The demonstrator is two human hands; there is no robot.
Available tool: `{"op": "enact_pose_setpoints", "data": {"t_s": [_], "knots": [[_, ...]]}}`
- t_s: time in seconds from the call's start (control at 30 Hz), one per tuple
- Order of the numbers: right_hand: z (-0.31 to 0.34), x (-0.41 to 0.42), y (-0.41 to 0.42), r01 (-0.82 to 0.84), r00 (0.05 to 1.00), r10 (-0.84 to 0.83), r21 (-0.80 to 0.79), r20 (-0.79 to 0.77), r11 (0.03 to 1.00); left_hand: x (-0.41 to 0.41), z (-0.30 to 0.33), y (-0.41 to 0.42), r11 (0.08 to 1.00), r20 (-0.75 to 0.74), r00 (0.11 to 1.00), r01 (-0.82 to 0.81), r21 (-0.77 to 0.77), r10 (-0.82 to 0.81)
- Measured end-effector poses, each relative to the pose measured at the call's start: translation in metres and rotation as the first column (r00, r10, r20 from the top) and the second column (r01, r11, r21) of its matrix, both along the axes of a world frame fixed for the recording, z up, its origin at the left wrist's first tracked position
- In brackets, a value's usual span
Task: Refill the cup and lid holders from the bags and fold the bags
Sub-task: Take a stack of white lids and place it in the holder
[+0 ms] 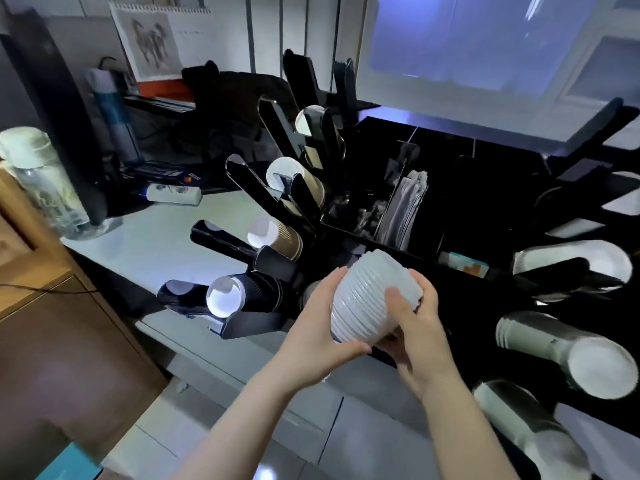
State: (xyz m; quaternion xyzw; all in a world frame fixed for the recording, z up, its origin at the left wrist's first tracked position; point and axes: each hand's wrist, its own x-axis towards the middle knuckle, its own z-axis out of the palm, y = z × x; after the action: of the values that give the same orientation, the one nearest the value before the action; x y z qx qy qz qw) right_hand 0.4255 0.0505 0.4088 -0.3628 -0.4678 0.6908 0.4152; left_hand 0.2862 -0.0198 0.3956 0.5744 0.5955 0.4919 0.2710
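A stack of white lids [363, 292] is held between both hands over the front of the black organiser [446, 140]. My left hand [320, 329] grips the stack's left side and bottom. My right hand [415, 337] grips its right side, thumb across the front. To the left, the black cup holder [242, 233] fans out in slanted slots; stacks of brown paper cups [277, 237] and a black cup stack [242, 294] lie in them. On the right, lid holder slots carry white lid stacks [561, 355]. No bag is visible.
The organiser's middle compartments hold napkins [405, 206] and small packets. A glass jar [41, 188] with a white lid stands at the far left on the grey counter [145, 237]. A white tube [173, 194] lies behind. A brown cabinet [52, 341] is at lower left.
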Motion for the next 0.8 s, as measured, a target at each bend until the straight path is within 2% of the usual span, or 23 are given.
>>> {"op": "enact_pose_setpoints", "data": {"t_s": [0.1, 0.23, 0.33, 0.43, 0.53, 0.67, 0.7, 0.8], "knots": [[-0.005, -0.007, 0.008, -0.021, 0.996, 0.01, -0.127, -0.087, 0.992, -0.009, -0.003, 0.014, 0.999, -0.042, 0.998, 0.042, 0.033, -0.04], [-0.01, -0.02, 0.014, 0.069, 0.996, -0.076, -0.147, -0.045, 0.987, -0.022, -0.015, 0.025, 0.998, -0.079, 0.996, 0.045, 0.044, -0.041], [-0.012, -0.036, 0.019, 0.116, 0.993, -0.115, -0.071, 0.026, 0.991, -0.031, -0.024, 0.032, 0.999, -0.12, 0.992, -0.034, 0.031, 0.038], [-0.012, -0.053, 0.023, 0.195, 0.979, -0.198, 0.05, 0.058, 0.98, -0.031, -0.034, 0.031, 0.984, -0.072, 0.981, -0.177, 0.029, 0.179], [-0.01, -0.069, 0.029, 0.272, 0.944, -0.305, 0.224, 0.127, 0.936, -0.029, -0.044, 0.027, 0.979, -0.094, 0.976, -0.202, -0.025, 0.199], [-0.013, -0.088, 0.037, 0.258, 0.899, -0.372, 0.407, 0.231, 0.876, -0.033, -0.057, 0.022, 0.942, -0.306, 0.944, -0.209, -0.261, 0.124], [-0.015, -0.093, 0.036, 0.24, 0.893, -0.372, 0.432, 0.253, 0.87, -0.032, -0.057, 0.019, 0.922, -0.41, 0.907, -0.236, -0.308, 0.095], [-0.024, -0.105, 0.034, 0.235, 0.877, -0.39, 0.459, 0.28, 0.857, -0.03, -0.054, 0.01, 0.906, -0.71, 0.704, -0.314, -0.284, 0.022]]}}
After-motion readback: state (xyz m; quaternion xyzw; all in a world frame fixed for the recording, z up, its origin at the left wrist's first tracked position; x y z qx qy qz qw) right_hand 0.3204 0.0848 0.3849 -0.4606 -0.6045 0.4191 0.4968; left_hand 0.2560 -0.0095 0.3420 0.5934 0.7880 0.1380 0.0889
